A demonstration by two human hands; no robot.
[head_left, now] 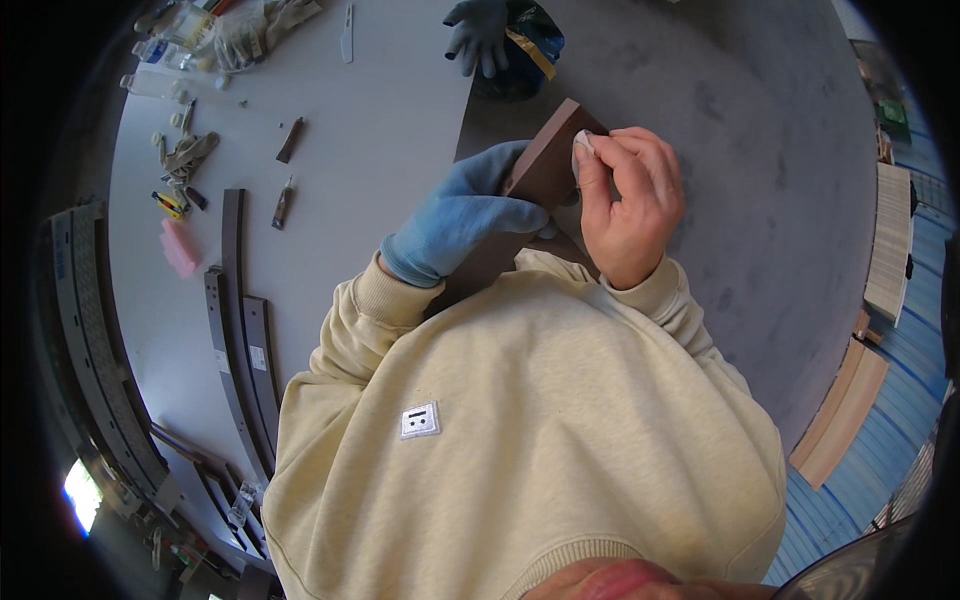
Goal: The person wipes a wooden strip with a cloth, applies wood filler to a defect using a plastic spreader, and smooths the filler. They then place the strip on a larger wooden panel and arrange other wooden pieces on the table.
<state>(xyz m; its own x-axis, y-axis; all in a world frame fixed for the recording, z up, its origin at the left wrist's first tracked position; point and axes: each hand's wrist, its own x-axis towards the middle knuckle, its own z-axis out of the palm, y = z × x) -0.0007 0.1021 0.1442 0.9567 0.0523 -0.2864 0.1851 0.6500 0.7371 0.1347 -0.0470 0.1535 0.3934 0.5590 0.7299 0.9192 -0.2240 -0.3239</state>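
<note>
My left hand, in a blue glove, grips a dark brown wooden board from the left side and holds it tilted in front of my chest. My bare right hand pinches a small white pad against the board's upper right edge. Both hands meet at the board, above the grey floor. The board's lower part is hidden behind my cream sweatshirt.
A pale grey table lies to the left with small tools, a pink block and long dark curved strips. A grey glove lies at the top on a dark bag. Wooden boards rest at the right.
</note>
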